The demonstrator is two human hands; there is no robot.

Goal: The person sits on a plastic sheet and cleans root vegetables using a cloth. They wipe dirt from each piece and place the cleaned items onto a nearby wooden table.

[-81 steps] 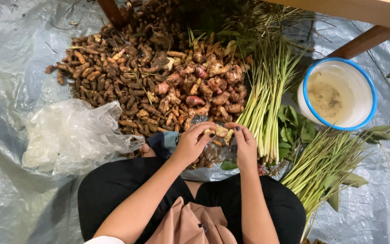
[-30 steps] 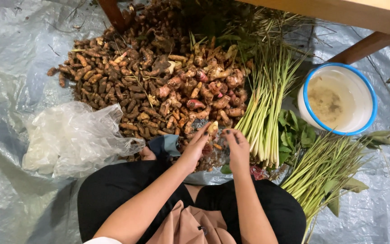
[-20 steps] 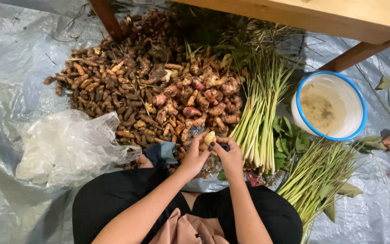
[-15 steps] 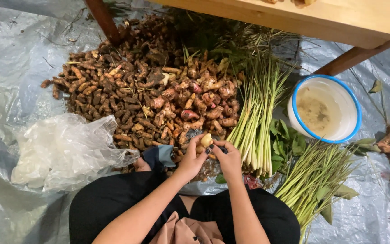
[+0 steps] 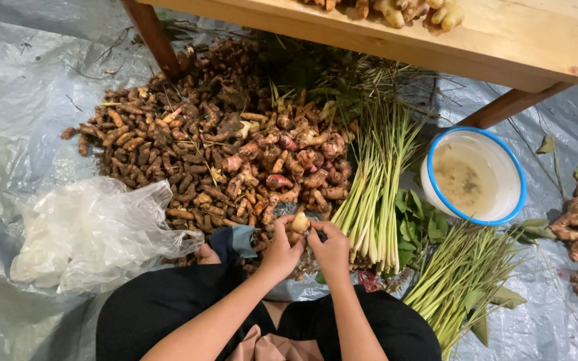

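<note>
2 hands meeting over the lap: left hand [image 5: 281, 251] and right hand [image 5: 331, 249] pinched together on 1 pale root piece [image 5: 300, 222], just in front of the brown root heap [image 5: 215, 147], beside lemongrass stalks [image 5: 376, 194]; crumpled plastic bag [image 5: 88, 230] at left, blue-rimmed bowl [image 5: 474, 175] at right.

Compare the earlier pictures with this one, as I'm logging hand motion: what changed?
The left hand and right hand, apart at first, came together, and now both pinch one pale root piece. The view also tilted, bringing the wooden table further into frame. The root pile, lemongrass bundle, white bowl and plastic bag stayed put.
</note>
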